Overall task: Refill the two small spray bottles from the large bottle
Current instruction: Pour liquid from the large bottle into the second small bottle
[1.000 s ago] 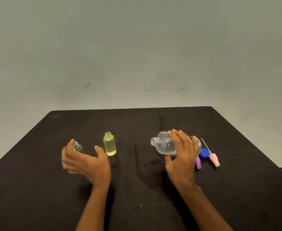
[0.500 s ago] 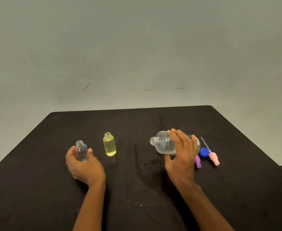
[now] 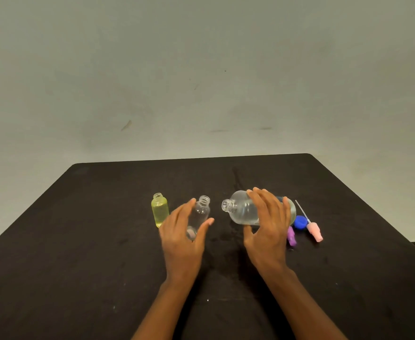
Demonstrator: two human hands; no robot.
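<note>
**Item 1:** large bottle (image 3: 244, 211), centre-right of frame. Uncapped and held near horizontal by the right hand (image 3: 267, 227), fingers curled over the body, thumb beneath. The mouth is aimed left, presumably ready to pour. Contents clear; level unreadable.

**Item 2:** clear small bottle (image 3: 201, 215), centre. Open neck tipped toward the large bottle's mouth. Gripped between the thumb and fingers of the left hand (image 3: 180, 234). Apparently empty, judged next for filling.

**Item 3:** yellow small bottle (image 3: 159, 212), just left. Upright on the bench (image 3: 91, 229), open, with yellowish liquid to the shoulder. Seemingly done.

**Item 4:** blue cap (image 3: 300, 222), pink spray head (image 3: 314, 230) and purple spray head (image 3: 291, 236), right. Likely parked aside for refitting.
</note>
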